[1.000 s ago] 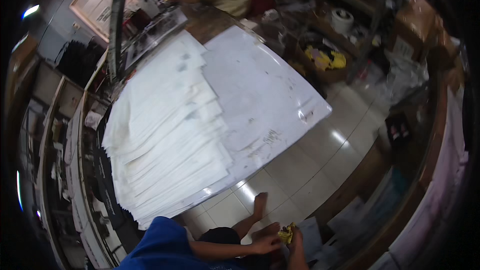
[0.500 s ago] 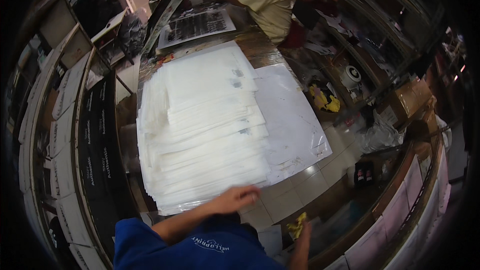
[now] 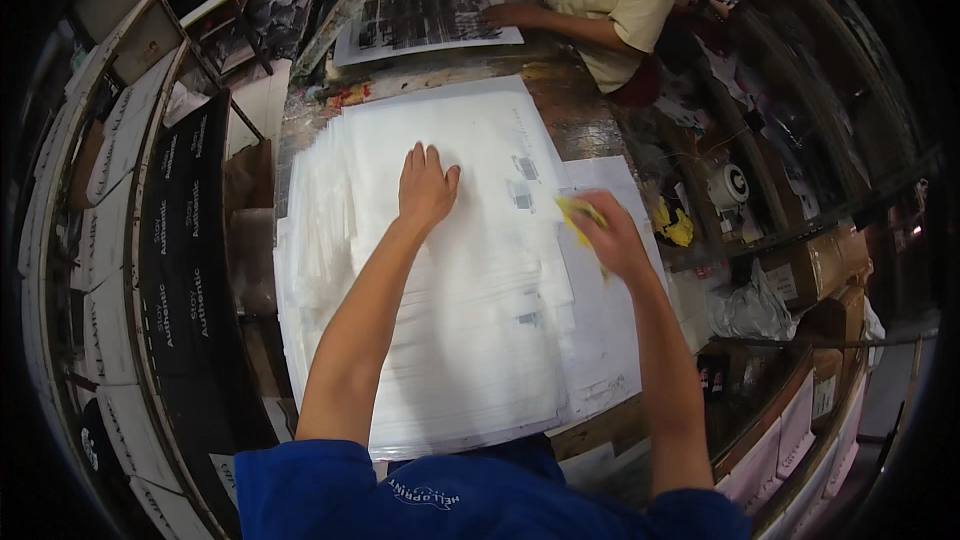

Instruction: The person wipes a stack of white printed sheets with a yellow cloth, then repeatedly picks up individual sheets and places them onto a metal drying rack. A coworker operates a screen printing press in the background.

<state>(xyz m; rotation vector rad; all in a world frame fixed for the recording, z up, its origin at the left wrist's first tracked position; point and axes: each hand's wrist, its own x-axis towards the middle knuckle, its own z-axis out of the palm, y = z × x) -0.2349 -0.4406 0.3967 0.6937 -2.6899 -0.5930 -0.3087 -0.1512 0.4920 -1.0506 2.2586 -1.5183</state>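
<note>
The stack of white sheets (image 3: pixel 460 340) lies fanned over the worktop (image 3: pixel 575 105), reaching from the near edge well toward the far one and covering most of its left and middle. Under its right side a white board (image 3: pixel 612 340) shows along the right edge of the worktop.

The left hand (image 3: pixel 427 187) rests palm down on the top sheet (image 3: pixel 470 120), its grip released, fingers slightly spread and pointing to the worktop's far edge. The right hand (image 3: pixel 615 237) is blurred, its grip clenched around a crumpled yellow cloth (image 3: pixel 578 215) by the stack's right border; whether the cloth touches paper or hangs just above it, I cannot tell.

The relation that matters: the grey marks (image 3: pixel 523 196) near the top sheet's right border lie just left of the cloth, between the two hands, with the right hand nearer. The cloth's long axis slants from far left to near right.

Toward the far edge, a co-worker's hand (image 3: pixel 508 16) is at a dark-printed sheet (image 3: pixel 430 20).
</note>
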